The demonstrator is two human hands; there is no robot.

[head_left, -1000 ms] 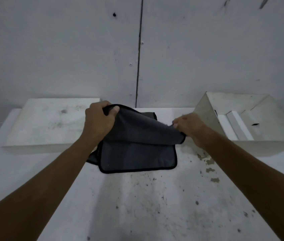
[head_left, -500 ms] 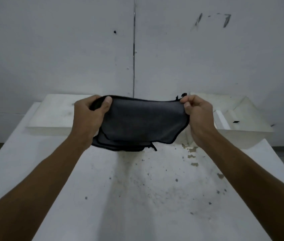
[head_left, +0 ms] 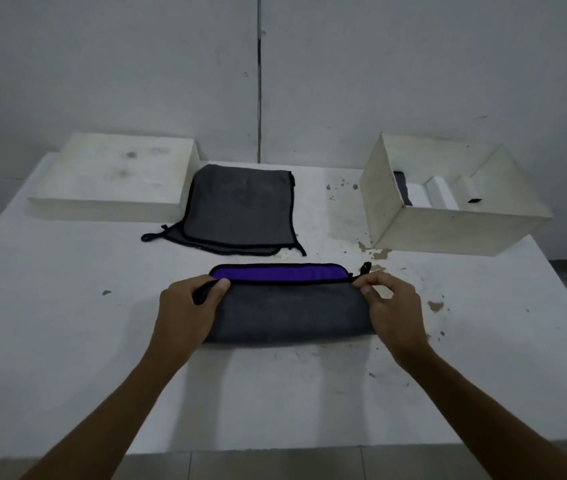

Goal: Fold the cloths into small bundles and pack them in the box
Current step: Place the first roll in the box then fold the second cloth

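Folded cloth (head_left: 289, 313): lowered since half a second ago from mid-air to the tabletop (head_left: 67, 341), now near its front edge, a purple strip showing along the far side. Left hand (head_left: 185, 313) pinches its left top corner; right hand (head_left: 393, 313) pinches the right. Cloth stack (head_left: 240, 209): lies toward the back edge. Box (head_left: 448, 230): back right corner, a dark cloth partly visible inside. Lid (head_left: 112, 178): back left corner.

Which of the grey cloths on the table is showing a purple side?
The near cloth, the one the left hand and right hand pinch at its top corners. A purple strip shows along its far edge. The far cloth shows only grey.
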